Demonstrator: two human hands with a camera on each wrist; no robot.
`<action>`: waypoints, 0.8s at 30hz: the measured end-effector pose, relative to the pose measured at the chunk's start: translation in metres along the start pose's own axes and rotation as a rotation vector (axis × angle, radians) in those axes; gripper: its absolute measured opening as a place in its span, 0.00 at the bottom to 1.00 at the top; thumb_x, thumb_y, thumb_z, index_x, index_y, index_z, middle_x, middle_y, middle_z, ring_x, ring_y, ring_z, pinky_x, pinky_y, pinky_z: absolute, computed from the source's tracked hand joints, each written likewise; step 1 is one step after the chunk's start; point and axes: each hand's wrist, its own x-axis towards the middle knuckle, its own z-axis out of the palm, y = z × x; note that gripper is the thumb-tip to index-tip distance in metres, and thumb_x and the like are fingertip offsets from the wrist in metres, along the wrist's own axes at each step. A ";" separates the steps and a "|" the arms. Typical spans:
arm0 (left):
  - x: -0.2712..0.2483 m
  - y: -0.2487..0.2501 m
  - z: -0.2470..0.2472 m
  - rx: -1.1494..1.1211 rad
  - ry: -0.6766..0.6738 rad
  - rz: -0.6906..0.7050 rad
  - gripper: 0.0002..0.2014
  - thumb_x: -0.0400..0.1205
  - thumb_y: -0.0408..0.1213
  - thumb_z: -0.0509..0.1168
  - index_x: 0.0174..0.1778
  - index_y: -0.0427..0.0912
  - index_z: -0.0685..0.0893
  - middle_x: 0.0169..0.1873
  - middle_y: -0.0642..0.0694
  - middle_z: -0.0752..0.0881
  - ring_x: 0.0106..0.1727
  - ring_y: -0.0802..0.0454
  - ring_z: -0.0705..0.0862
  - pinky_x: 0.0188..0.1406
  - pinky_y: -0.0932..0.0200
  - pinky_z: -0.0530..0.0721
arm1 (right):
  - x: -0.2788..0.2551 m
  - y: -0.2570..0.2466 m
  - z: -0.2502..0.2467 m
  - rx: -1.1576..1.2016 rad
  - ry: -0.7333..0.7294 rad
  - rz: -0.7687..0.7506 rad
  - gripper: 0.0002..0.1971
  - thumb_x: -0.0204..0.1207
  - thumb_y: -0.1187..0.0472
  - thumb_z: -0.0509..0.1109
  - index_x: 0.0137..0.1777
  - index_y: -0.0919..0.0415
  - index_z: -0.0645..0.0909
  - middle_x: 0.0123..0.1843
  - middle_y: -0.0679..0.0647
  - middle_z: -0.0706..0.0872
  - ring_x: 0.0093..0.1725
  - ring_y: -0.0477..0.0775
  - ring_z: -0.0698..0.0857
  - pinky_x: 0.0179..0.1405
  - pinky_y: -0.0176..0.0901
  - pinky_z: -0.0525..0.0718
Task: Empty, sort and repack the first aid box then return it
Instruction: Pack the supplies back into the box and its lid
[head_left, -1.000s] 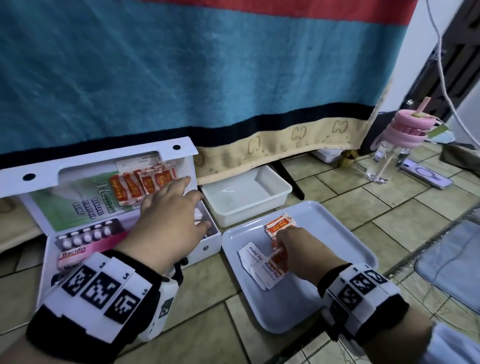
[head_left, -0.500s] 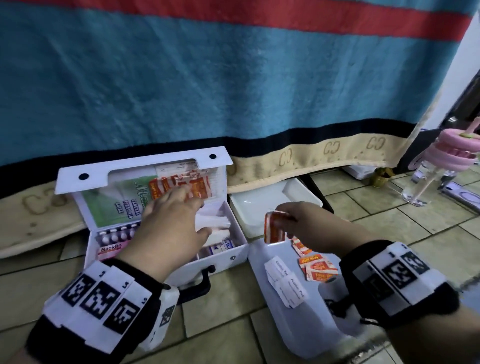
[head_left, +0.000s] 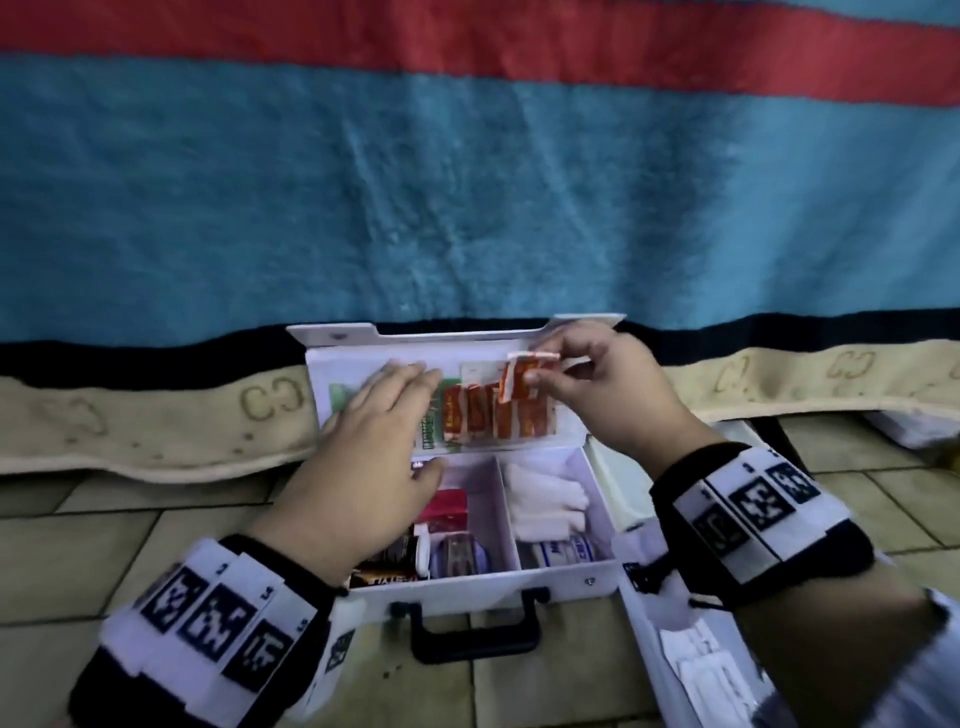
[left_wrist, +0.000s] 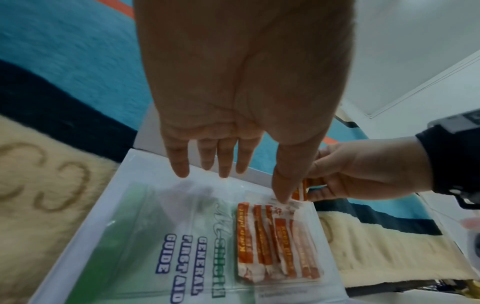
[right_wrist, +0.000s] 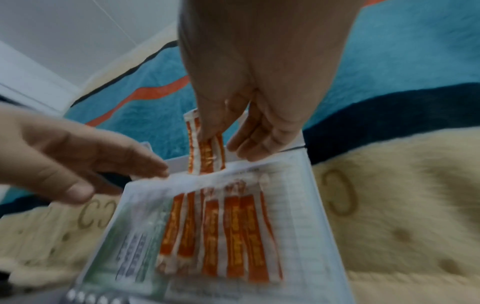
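Observation:
The white first aid box (head_left: 592, 577) stands open on the tiled floor, lid (head_left: 332, 338) upright. A clear pocket in the lid holds a green first aid guide (left_wrist: 187, 265) and several orange plaster strips (head_left: 493, 415) (left_wrist: 275, 244) (right_wrist: 228, 232). My left hand (head_left: 410, 421) (left_wrist: 249, 181) lies flat on the pocket with straight fingers, its thumb at the pocket's mouth. My right hand (head_left: 540, 366) (right_wrist: 226, 144) pinches a few orange plaster strips (head_left: 514, 379) (right_wrist: 205, 148) whose lower ends sit in the pocket's mouth.
Inside the box lie white gauze (head_left: 540, 499), a bandage roll (head_left: 566, 551) and small packs. Its black handle (head_left: 472, 634) faces me. A white tray (head_left: 644, 644) with white packets (head_left: 696, 660) sits at the right. A striped blanket (head_left: 467, 182) hangs behind.
My right hand lifted plaster strips off the tray and carried them left to the lid pocket. My left hand rose from the box onto the lid. The head view swung left.

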 end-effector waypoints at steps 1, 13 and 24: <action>0.001 -0.002 0.001 0.012 0.005 -0.016 0.38 0.81 0.49 0.63 0.83 0.54 0.48 0.81 0.56 0.53 0.82 0.57 0.48 0.80 0.56 0.49 | 0.006 -0.002 0.000 0.044 0.057 0.002 0.10 0.68 0.68 0.78 0.35 0.54 0.82 0.37 0.51 0.85 0.35 0.44 0.83 0.42 0.37 0.82; 0.013 -0.008 0.005 0.112 -0.010 -0.007 0.26 0.80 0.50 0.65 0.73 0.61 0.67 0.75 0.55 0.57 0.77 0.54 0.55 0.77 0.50 0.59 | 0.022 0.006 0.010 -0.224 -0.015 -0.080 0.07 0.70 0.67 0.75 0.43 0.55 0.91 0.37 0.40 0.87 0.37 0.33 0.84 0.41 0.24 0.79; 0.010 -0.008 0.004 0.103 -0.030 -0.012 0.27 0.80 0.49 0.64 0.75 0.63 0.64 0.76 0.59 0.55 0.78 0.57 0.54 0.77 0.50 0.59 | 0.019 -0.007 0.017 -0.468 -0.204 -0.007 0.08 0.76 0.46 0.67 0.48 0.47 0.85 0.38 0.48 0.88 0.40 0.52 0.87 0.43 0.48 0.86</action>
